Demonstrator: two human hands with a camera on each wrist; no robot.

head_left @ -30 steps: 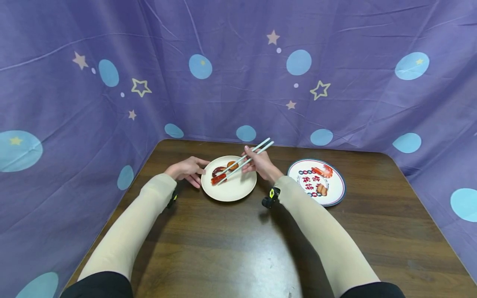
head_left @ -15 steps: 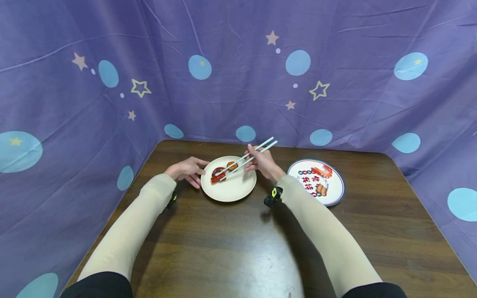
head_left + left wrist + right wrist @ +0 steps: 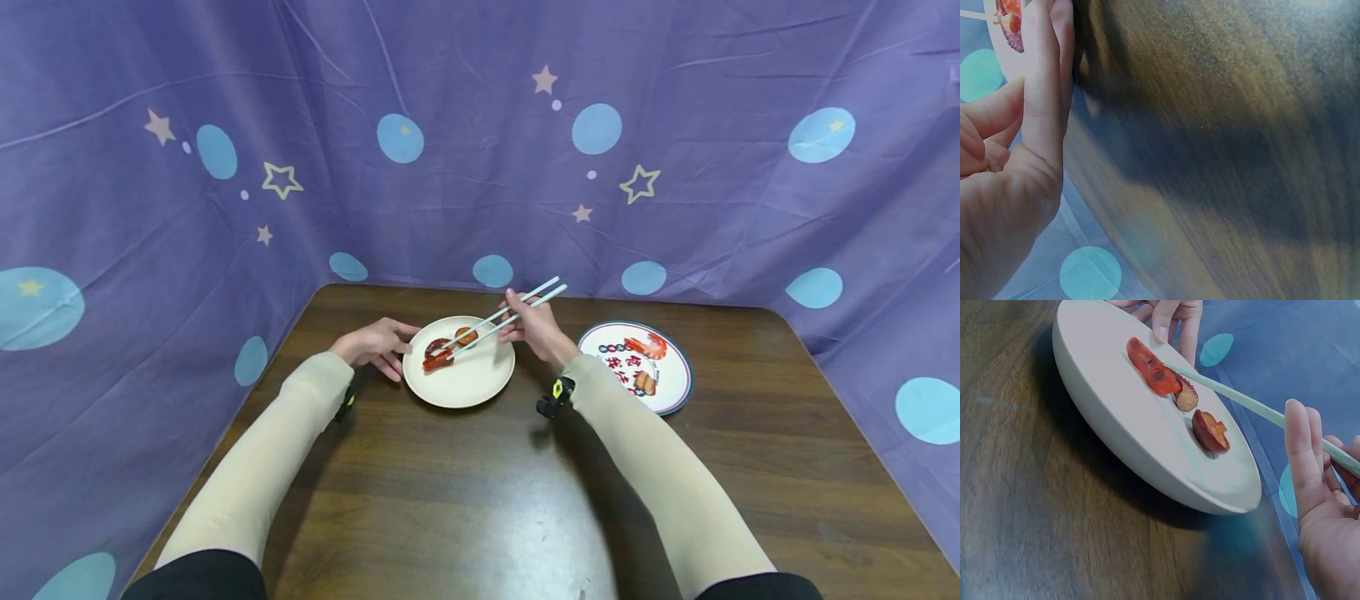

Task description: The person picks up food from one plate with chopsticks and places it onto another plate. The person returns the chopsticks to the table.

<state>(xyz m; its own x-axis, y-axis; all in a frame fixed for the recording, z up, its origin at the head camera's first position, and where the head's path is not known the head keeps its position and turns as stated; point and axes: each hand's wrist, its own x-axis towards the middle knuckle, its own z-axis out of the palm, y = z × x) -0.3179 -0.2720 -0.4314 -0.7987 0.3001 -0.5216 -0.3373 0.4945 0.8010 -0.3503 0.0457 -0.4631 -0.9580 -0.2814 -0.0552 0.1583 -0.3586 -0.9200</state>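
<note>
A cream plate (image 3: pixel 468 385) sits on the table, bearing a red piece of food (image 3: pixel 1152 367), a curled octopus tentacle (image 3: pixel 438 345) and a brown mushroom (image 3: pixel 1211 432). At the plate's left side, my left hand (image 3: pixel 377 342) holds the rim, thumb on top and the other fingers along the outside. My right hand (image 3: pixel 537 328) grips a pair of pale green chopsticks (image 3: pixel 551 297) over the plate's right edge. Their tips reach down to the red piece, which lies on the plate. In the right wrist view one chopstick (image 3: pixel 1241 399) touches the area where the red piece meets the tentacle.
To the right, partly behind my right sleeve, lies an oval white plate (image 3: pixel 678 379) with a blue rim, printed with red characters, a shrimp and a brown food picture. The brown wooden table (image 3: pixel 450 500) backs onto a purple curtain (image 3: pixel 480 150) with stars and blue dots.
My right hand has drawn slightly right, and the chopstick tips have slid back a little from beyond the red piece to its right end. The left hand keeps its place on the rim.
</note>
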